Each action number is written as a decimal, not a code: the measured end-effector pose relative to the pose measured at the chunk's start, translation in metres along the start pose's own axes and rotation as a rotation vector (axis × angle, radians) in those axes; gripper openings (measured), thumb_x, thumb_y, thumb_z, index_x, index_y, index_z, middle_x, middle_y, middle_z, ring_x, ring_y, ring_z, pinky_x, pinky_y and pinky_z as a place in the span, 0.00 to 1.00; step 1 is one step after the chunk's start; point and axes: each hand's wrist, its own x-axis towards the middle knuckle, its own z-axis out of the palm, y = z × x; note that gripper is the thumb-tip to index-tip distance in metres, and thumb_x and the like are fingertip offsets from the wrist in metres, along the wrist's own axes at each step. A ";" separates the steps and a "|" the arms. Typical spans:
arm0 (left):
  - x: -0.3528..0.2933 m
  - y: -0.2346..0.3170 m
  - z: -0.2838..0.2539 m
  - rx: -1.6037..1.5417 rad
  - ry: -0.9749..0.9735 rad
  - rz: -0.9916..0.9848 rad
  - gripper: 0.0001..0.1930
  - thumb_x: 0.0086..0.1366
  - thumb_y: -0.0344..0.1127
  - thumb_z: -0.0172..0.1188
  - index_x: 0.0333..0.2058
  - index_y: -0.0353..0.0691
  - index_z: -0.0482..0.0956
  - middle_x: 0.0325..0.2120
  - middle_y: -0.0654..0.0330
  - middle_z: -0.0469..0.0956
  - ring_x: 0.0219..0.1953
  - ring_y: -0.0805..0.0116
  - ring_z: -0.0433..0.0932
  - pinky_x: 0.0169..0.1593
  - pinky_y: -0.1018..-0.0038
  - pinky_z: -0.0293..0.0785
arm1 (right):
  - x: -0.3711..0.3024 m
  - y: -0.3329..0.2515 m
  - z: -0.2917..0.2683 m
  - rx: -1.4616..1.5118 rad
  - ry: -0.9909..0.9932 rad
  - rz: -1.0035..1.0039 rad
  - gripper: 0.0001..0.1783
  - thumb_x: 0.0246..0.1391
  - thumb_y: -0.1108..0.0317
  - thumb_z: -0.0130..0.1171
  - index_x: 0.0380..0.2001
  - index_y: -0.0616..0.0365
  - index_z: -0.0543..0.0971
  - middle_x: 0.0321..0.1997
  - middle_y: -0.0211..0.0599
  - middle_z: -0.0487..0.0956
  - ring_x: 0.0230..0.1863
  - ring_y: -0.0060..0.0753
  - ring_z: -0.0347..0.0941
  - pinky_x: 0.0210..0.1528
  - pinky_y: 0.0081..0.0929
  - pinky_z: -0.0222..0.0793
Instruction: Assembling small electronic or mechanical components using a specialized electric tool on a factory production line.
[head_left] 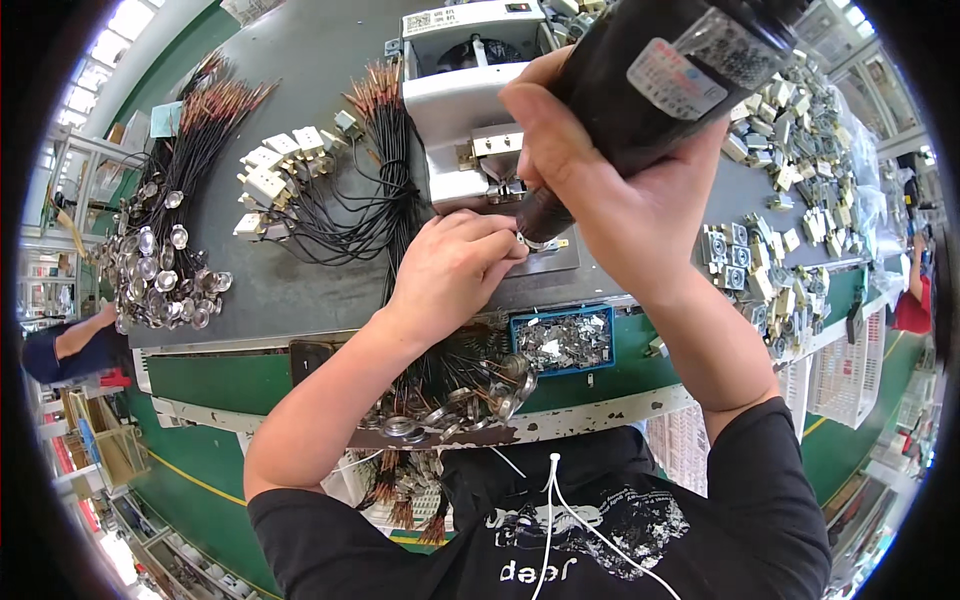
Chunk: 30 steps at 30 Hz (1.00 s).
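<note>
Grey matting covered the long workbench (300,290), on which everything else was laid out. A white box-shaped bench machine (470,100) was stood at the far middle of it, with a small metal fixture plate (555,255) set just in front. A thick black cylindrical power screwdriver (660,80) was gripped by the right hand (610,180), whose fingers were wrapped tightly round its barrel; the tool was tilted, its tip brought down onto the fixture plate. A small metal part (522,238), mostly hidden, was pinched between the pressed-together fingertips of the left hand (455,265), right at the tool's tip and touching the plate. A blue plastic tray of small silver metal pieces (563,340) was placed at the bench's near edge, just below the hands. Bundles of black wires with white connectors (300,190) were spread to the left, and a heap of round silver discs (160,270) was piled farther left.
</note>
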 end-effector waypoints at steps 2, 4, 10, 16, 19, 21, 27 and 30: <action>0.001 0.001 -0.001 0.000 0.011 0.008 0.06 0.56 0.31 0.69 0.33 0.45 0.83 0.42 0.63 0.84 0.43 0.59 0.82 0.49 0.63 0.76 | 0.000 0.001 0.004 -0.005 0.018 -0.009 0.07 0.56 0.80 0.69 0.37 0.65 0.81 0.31 0.31 0.83 0.25 0.19 0.78 0.27 0.18 0.74; 0.002 0.003 -0.002 -0.001 0.023 0.015 0.06 0.56 0.31 0.69 0.33 0.45 0.82 0.41 0.64 0.84 0.42 0.60 0.81 0.48 0.63 0.76 | -0.001 0.004 0.006 -0.012 0.035 -0.016 0.07 0.56 0.81 0.70 0.37 0.65 0.81 0.30 0.31 0.83 0.25 0.19 0.78 0.27 0.18 0.73; 0.001 0.004 -0.004 -0.012 0.028 0.006 0.06 0.55 0.31 0.68 0.33 0.45 0.82 0.35 0.64 0.81 0.40 0.61 0.80 0.46 0.63 0.76 | -0.001 0.022 0.010 0.051 -0.099 -0.005 0.12 0.54 0.82 0.70 0.39 0.64 0.78 0.32 0.32 0.83 0.27 0.18 0.77 0.29 0.18 0.74; 0.009 0.012 -0.005 -0.037 0.039 -0.110 0.10 0.61 0.34 0.68 0.38 0.38 0.78 0.33 0.59 0.80 0.41 0.54 0.81 0.46 0.58 0.77 | 0.004 0.024 0.011 0.076 -0.108 0.037 0.11 0.54 0.82 0.70 0.37 0.64 0.77 0.31 0.32 0.83 0.27 0.18 0.77 0.28 0.19 0.73; 0.013 0.016 -0.010 -0.020 -0.163 -0.259 0.14 0.65 0.39 0.66 0.40 0.36 0.76 0.33 0.54 0.80 0.40 0.50 0.82 0.44 0.56 0.79 | -0.001 0.023 0.010 0.060 -0.158 0.009 0.10 0.54 0.82 0.70 0.35 0.64 0.78 0.29 0.32 0.82 0.26 0.18 0.76 0.27 0.19 0.71; 0.015 0.010 -0.012 0.099 -0.260 -0.200 0.15 0.67 0.43 0.64 0.40 0.35 0.76 0.34 0.51 0.81 0.39 0.49 0.83 0.42 0.56 0.80 | -0.001 0.024 0.010 0.040 -0.145 0.030 0.08 0.54 0.83 0.69 0.34 0.65 0.79 0.29 0.32 0.82 0.25 0.18 0.75 0.27 0.19 0.71; 0.016 0.006 -0.011 0.025 -0.240 -0.189 0.16 0.67 0.43 0.63 0.40 0.34 0.77 0.35 0.51 0.81 0.41 0.48 0.83 0.44 0.55 0.80 | -0.001 0.024 0.011 0.026 -0.221 -0.016 0.08 0.54 0.83 0.69 0.34 0.66 0.79 0.30 0.32 0.82 0.26 0.18 0.76 0.27 0.19 0.71; 0.017 0.004 -0.008 -0.033 -0.215 -0.210 0.15 0.66 0.43 0.64 0.39 0.34 0.79 0.36 0.50 0.81 0.42 0.48 0.83 0.45 0.55 0.80 | -0.002 0.024 0.012 0.038 -0.235 -0.008 0.08 0.53 0.83 0.69 0.34 0.65 0.79 0.30 0.32 0.83 0.26 0.18 0.76 0.28 0.19 0.73</action>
